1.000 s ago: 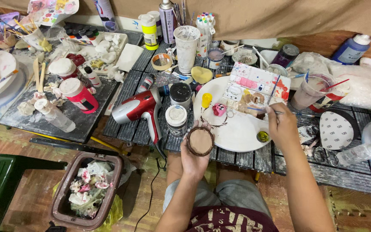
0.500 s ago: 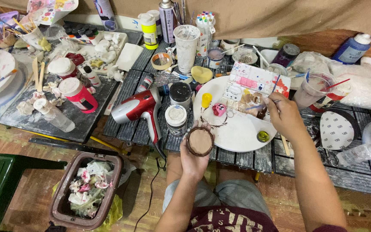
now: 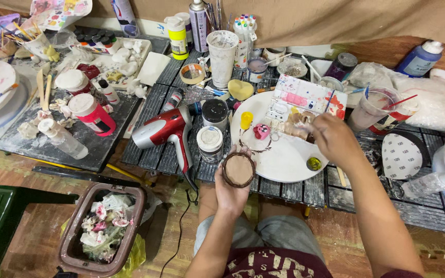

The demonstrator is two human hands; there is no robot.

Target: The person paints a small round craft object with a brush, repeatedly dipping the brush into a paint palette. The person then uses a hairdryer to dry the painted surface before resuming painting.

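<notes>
My left hand (image 3: 231, 191) holds up a small round brown disc (image 3: 238, 169) with a dark twisted rim, just in front of the table's near edge. My right hand (image 3: 334, 138) reaches over a white round plate (image 3: 284, 158) used as a palette and grips a thin brush whose tip is at the beige paint blobs (image 3: 297, 125). A paint-stained mixing tray (image 3: 307, 97) rests on the plate's far side. On the plate also lie a pink blob (image 3: 261, 131), a yellow blob (image 3: 246, 120) and a small cup of yellow-green paint (image 3: 313, 163).
A red and silver hair dryer (image 3: 168, 132) lies left of the plate beside two small jars (image 3: 211, 139). A red jar (image 3: 91, 111), bottles, paint tubes, cups and brushes crowd the dark slatted table (image 3: 294, 188). A brown waste bin (image 3: 103, 229) stands on the floor at left.
My right hand has moved left and a little farther over the plate, from near the yellow-green cup toward the beige paint. The left hand keeps the disc in place.
</notes>
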